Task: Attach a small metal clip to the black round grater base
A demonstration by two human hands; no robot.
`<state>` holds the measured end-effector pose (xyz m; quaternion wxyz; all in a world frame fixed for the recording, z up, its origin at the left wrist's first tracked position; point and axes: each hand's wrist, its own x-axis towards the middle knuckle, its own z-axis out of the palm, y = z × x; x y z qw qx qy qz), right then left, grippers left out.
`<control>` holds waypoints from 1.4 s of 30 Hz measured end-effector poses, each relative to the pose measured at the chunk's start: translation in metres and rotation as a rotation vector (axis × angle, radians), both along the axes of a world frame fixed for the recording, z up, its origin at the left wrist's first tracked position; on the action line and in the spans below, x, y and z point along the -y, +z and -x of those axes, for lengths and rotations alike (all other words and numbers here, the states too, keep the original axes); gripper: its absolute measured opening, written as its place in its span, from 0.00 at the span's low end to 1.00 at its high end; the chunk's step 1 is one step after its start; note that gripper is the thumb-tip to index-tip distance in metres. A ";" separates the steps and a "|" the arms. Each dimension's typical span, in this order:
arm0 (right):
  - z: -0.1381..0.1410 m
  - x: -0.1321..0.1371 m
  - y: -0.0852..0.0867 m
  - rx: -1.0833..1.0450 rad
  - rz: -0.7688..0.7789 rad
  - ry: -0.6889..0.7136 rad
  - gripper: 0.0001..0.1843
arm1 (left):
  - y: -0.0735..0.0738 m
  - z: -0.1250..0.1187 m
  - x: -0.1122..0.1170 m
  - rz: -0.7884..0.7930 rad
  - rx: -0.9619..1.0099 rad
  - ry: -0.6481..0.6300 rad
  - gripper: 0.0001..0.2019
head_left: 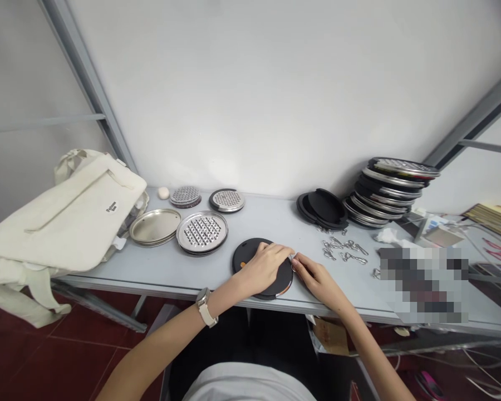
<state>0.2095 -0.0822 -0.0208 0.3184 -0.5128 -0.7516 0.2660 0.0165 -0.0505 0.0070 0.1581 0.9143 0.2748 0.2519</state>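
While the left hand (268, 268) covers the black disc (281, 280) at the bench's (267, 214) front edge, its grip unclear, the right hand (317, 278) pinches a metal clip (293, 267) at the rim, seemingly fitting it; next needs steady alignment.

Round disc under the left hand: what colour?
Mostly black, with orange marks. The head view shows the disc, partly covered.

hands (268, 267) (316, 277): 2 | handled disc (250, 250): 1 | grater faces (202, 231) (186, 194) (227, 199) (404, 166): 4 | bag (70, 217): 1 | wristwatch (202, 298): 1
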 end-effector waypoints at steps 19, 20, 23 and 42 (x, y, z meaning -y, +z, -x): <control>0.001 0.001 0.001 0.007 -0.007 -0.019 0.16 | 0.004 0.000 0.001 0.011 -0.016 0.012 0.19; 0.001 0.000 0.001 0.007 -0.005 -0.018 0.16 | 0.004 0.000 0.001 0.013 -0.015 0.012 0.19; 0.001 0.000 0.002 0.007 0.000 -0.017 0.16 | 0.003 0.000 0.002 0.019 -0.012 0.012 0.19; 0.002 0.002 0.002 -0.016 0.002 -0.038 0.18 | 0.002 0.000 0.000 0.008 0.002 0.004 0.18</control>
